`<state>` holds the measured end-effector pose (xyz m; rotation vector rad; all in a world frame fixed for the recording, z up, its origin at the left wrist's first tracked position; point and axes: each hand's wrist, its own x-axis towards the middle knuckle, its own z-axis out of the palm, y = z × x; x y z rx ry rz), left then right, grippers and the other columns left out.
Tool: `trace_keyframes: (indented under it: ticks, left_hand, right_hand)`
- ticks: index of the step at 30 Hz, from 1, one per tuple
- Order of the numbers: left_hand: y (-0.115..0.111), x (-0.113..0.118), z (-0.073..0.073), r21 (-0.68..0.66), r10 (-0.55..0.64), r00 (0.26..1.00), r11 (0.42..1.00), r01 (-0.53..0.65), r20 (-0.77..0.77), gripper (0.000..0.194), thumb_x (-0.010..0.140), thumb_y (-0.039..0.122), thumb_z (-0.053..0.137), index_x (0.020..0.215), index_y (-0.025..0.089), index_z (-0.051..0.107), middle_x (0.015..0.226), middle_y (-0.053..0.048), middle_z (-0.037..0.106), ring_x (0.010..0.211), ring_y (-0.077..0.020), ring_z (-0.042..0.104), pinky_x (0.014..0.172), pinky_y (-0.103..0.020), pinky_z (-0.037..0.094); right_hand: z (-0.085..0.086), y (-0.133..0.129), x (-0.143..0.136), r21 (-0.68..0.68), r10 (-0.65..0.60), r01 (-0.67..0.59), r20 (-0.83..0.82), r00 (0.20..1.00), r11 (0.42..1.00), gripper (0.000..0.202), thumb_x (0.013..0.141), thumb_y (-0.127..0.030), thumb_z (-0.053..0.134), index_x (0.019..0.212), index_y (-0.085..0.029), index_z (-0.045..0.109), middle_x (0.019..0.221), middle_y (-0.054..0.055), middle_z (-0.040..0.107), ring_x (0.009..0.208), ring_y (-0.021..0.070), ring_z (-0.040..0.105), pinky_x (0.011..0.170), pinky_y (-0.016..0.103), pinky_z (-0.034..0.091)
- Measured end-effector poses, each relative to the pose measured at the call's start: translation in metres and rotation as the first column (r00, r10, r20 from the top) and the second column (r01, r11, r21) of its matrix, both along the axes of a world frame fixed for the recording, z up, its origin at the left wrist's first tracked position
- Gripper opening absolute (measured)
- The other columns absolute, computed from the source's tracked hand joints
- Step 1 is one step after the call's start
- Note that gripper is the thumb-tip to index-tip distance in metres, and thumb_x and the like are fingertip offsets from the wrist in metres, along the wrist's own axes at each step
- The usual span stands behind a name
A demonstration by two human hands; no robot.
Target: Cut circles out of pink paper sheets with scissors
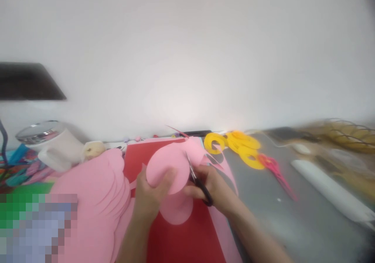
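Note:
My left hand (150,194) grips a piece of pink paper (168,165) with a rounded outline, the thumb pressed on its face. In my right hand (209,181) is a pair of scissors (202,186) with black handles, its blades at the right edge of that pink paper. Just below, another rounded pink paper (177,212) lies on a red sheet (184,239). Thin pink offcuts (230,171) spread to the right of my right hand. My left fingers are partly hidden behind the paper.
At left lies a fanned stack of pink paper shapes (90,188), near a white mug (63,149). To the right are yellow paper rings (249,157), pink scissors (278,175) and a long white object (331,190). A pale wall (187,59) rises behind.

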<state>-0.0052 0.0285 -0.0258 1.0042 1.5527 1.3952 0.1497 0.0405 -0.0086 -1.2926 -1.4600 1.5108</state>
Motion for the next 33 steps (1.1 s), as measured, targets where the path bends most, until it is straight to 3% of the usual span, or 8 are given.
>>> trace_keyframes:
  ticks: [7,12,18,22,25,29,33]
  left_hand:
    - [0.003,-0.001,0.000,0.132,-0.076,0.989,0.990,0.058,0.130,0.024,0.059,0.033,0.080,0.066,0.015,0.066,0.060,-0.004,0.065,0.058,-0.0183,0.061,0.049,-0.026,0.048]
    - [0.004,-0.002,-0.004,0.143,-0.036,0.995,0.989,0.023,0.088,0.034,0.059,0.032,0.080,0.051,0.018,0.050,0.044,0.005,0.046,0.043,-0.0086,0.041,0.039,-0.020,0.034]
    - [0.004,0.002,0.002,0.080,0.079,0.996,0.994,-0.077,-0.029,0.029,0.057,0.040,0.079,0.064,0.015,0.067,0.063,-0.004,0.068,0.060,-0.0189,0.061,0.050,-0.027,0.048]
    - [0.002,0.004,0.006,0.103,0.044,0.996,0.994,-0.036,-0.075,0.029,0.060,0.044,0.076,0.062,0.016,0.067,0.064,-0.005,0.070,0.063,-0.0228,0.066,0.053,-0.029,0.053]
    - [0.002,0.003,0.007,0.105,0.015,0.995,0.994,-0.005,-0.094,0.030,0.061,0.044,0.075,0.064,0.016,0.067,0.065,-0.006,0.071,0.065,-0.0245,0.068,0.055,-0.031,0.055]
    - [0.002,0.003,0.006,0.106,0.001,0.997,0.994,0.006,-0.072,0.028,0.061,0.042,0.075,0.065,0.016,0.067,0.066,-0.006,0.071,0.065,-0.0238,0.068,0.055,-0.030,0.055]
    - [0.002,0.004,0.005,0.115,0.010,1.000,0.993,-0.007,-0.024,0.025,0.060,0.039,0.076,0.061,0.017,0.065,0.063,-0.004,0.070,0.063,-0.0221,0.067,0.053,-0.028,0.053]
  right_hand:
    - [-0.002,0.001,0.001,-0.029,-0.019,0.018,-0.011,1.000,0.999,0.052,0.050,-0.038,0.087,0.051,-0.021,0.038,0.050,-0.008,0.033,0.048,0.0073,0.028,0.045,0.023,0.022]
    - [-0.012,0.002,0.002,-0.001,-0.018,0.018,-0.055,0.998,1.000,0.048,0.054,-0.039,0.085,0.054,-0.020,0.041,0.051,-0.007,0.036,0.050,0.0080,0.029,0.046,0.023,0.022]
    - [-0.013,0.002,0.002,0.029,-0.020,0.022,-0.086,0.996,0.999,0.054,0.052,-0.040,0.087,0.051,-0.020,0.037,0.052,-0.007,0.032,0.052,0.0083,0.029,0.046,0.023,0.024]
    - [-0.012,0.004,0.004,0.070,0.038,-0.029,-0.125,0.991,0.997,0.043,0.056,-0.041,0.086,0.054,-0.017,0.051,0.057,-0.003,0.042,0.057,0.0112,0.038,0.049,0.024,0.031]
    - [-0.012,0.004,0.005,0.089,0.014,-0.008,-0.073,0.997,0.996,0.037,0.057,-0.039,0.086,0.061,-0.015,0.058,0.060,-0.002,0.049,0.060,0.0132,0.043,0.052,0.025,0.036]
    - [-0.010,0.003,0.005,0.100,0.010,-0.006,-0.043,0.999,0.995,0.037,0.058,-0.038,0.084,0.058,-0.016,0.054,0.063,0.000,0.052,0.063,0.0148,0.046,0.055,0.025,0.038]
    - [-0.010,0.002,0.004,0.107,0.003,0.004,-0.065,0.998,0.994,0.040,0.060,-0.039,0.083,0.057,-0.018,0.049,0.060,-0.002,0.046,0.060,0.0129,0.040,0.051,0.024,0.033]
